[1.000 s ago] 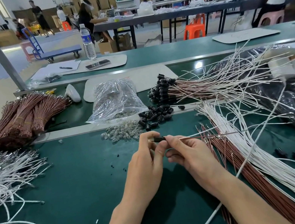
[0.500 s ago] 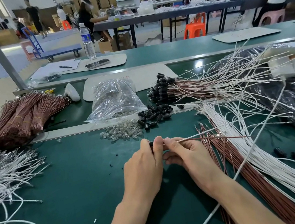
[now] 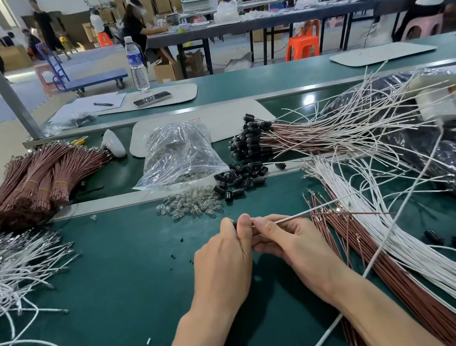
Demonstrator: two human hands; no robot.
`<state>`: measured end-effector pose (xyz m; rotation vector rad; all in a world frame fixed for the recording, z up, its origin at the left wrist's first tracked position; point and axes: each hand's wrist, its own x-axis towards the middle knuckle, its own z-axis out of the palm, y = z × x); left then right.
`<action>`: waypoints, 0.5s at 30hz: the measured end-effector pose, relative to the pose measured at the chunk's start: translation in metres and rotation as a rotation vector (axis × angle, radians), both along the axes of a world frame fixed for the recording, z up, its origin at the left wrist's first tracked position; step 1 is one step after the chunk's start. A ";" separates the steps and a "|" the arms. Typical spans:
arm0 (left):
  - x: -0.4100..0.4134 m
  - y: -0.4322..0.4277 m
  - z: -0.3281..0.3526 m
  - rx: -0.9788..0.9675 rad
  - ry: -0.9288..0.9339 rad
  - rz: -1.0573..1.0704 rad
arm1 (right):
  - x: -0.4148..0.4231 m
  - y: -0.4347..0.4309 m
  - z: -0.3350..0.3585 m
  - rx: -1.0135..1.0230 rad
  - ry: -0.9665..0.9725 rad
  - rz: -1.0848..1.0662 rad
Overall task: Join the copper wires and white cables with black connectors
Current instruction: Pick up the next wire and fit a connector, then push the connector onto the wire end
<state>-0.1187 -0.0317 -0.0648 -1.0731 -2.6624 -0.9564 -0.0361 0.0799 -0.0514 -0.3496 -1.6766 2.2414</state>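
Two pinches meet: left hand (image 3: 224, 262) holds a connector (image 3: 235, 224); right hand (image 3: 290, 241), just beside it, grips wire (image 3: 358, 213) and cable (image 3: 318, 208), both trailing rightward, ends aimed at the connector.

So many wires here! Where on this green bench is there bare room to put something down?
The widest bare patch of green mat lies between the white cable heap on the left and the left hand, in front of the glass bulbs. The right side is crowded with copper wires and white cables.
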 end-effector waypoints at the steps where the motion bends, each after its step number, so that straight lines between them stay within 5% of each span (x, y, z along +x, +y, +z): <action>1: 0.000 0.000 0.000 -0.001 -0.008 0.001 | 0.000 0.000 0.000 0.003 -0.002 0.004; 15: 0.004 -0.004 0.006 0.181 -0.199 -0.132 | -0.004 -0.001 0.004 -0.078 0.018 -0.033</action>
